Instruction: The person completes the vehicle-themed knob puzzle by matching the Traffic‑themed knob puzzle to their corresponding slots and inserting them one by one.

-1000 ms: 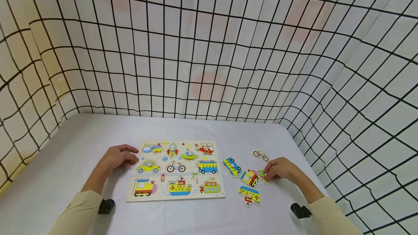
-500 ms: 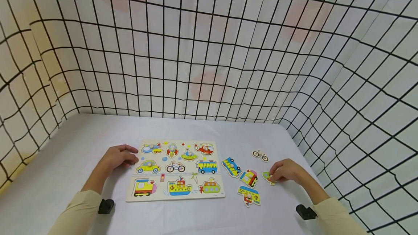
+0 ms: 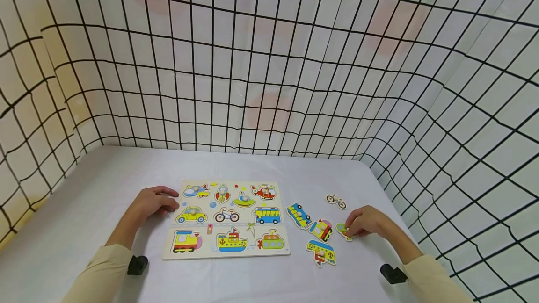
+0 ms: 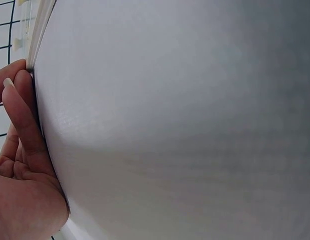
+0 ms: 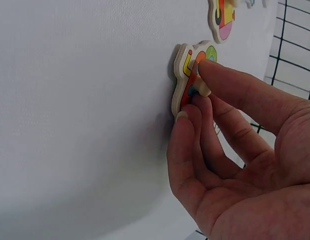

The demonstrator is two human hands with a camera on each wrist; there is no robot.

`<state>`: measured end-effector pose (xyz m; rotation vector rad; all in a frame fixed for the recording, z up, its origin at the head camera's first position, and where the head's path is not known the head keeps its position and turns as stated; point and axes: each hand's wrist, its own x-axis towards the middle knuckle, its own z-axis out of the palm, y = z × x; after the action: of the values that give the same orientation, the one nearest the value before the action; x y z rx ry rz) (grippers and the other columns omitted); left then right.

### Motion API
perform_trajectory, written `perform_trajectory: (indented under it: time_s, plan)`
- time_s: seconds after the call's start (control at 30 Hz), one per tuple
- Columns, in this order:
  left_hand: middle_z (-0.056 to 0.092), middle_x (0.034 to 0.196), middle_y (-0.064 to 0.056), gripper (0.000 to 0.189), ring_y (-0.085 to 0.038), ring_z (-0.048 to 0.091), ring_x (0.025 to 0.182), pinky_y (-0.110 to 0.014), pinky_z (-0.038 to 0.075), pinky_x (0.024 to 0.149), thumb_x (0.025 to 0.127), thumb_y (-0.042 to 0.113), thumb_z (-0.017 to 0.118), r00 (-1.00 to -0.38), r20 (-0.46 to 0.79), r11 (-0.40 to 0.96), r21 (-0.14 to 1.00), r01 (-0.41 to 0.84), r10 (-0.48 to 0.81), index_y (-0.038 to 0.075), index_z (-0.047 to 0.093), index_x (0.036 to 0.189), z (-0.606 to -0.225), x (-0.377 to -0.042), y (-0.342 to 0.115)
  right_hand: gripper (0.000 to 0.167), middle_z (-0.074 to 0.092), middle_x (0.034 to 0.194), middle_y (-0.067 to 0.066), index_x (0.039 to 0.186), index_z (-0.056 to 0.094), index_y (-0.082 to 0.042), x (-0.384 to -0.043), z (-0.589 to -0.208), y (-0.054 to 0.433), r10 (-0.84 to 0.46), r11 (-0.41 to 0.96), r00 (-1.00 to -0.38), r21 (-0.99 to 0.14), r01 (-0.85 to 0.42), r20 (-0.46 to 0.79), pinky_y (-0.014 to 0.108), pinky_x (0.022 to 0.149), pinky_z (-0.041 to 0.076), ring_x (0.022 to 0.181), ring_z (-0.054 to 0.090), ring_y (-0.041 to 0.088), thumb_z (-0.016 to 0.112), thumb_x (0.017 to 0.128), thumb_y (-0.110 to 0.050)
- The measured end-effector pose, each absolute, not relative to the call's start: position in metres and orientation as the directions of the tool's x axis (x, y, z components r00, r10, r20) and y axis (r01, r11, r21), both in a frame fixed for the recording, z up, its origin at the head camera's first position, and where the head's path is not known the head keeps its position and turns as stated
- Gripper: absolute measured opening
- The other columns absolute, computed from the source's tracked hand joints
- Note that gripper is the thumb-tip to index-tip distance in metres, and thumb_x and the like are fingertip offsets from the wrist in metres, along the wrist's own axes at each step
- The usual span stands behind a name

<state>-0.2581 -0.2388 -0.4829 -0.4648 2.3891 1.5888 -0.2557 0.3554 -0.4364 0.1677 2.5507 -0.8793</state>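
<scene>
My right hand [image 3: 366, 221] pinches a submarine puzzle piece [image 3: 342, 229] low at the table, to the right of the other loose pieces. In the right wrist view the thumb and fingers close around the small wooden knob [image 5: 201, 87] and edge of that submarine. My left hand [image 3: 151, 202] rests at the left edge of a wooden puzzle board [image 3: 208, 248], its fingertips [image 4: 24, 77] against the board's side. Knobbed plane, rocket, saucer, helicopter and car pieces sit in the board. The bicycle, bus, train, ship and submarine places there show pictures without knobs.
Loose bus [image 3: 299, 215], train [image 3: 322, 230] and ship [image 3: 322, 251] pieces lie close together right of the board. A bicycle piece [image 3: 336, 201] lies farther back. Black grid netting over white cloth [image 3: 269, 74] rises around the white table.
My right hand has shifted right with the submarine piece, away from the train piece, then slightly left again. The left hand and the board have stayed in place.
</scene>
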Motion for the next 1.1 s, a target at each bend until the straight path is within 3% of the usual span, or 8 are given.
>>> perform_trajectory:
  time_s: [0.3,1.1]
  plan:
    - [0.072,0.079,-0.006,0.046,-0.021,0.061,0.07,-0.026,0.05,0.061,0.084,0.017,0.075,-0.932,-0.343,0.396,0.844,-0.361,-0.119,-0.002,0.065,0.125,-0.48,-0.258,-0.237,0.016,0.067,0.078,0.001,0.087,0.072,-0.006,-0.252,-0.431,0.341,-0.053,0.801,-0.906,-0.559,0.212,-0.42,0.029,0.062,0.053,0.067,0.06,0.016,0.084,0.077,-0.012]
    - [0.072,0.079,-0.006,0.047,-0.023,0.062,0.07,-0.027,0.051,0.063,0.083,0.017,0.076,-0.927,-0.352,0.388,0.843,-0.373,-0.127,0.0,0.066,0.125,-0.48,-0.258,-0.238,0.017,0.069,0.079,0.002,0.086,0.073,-0.007,-0.254,-0.429,0.304,-0.146,0.808,-0.903,-0.575,0.127,-0.405,0.031,0.065,0.053,0.069,0.06,0.018,0.086,0.076,-0.013]
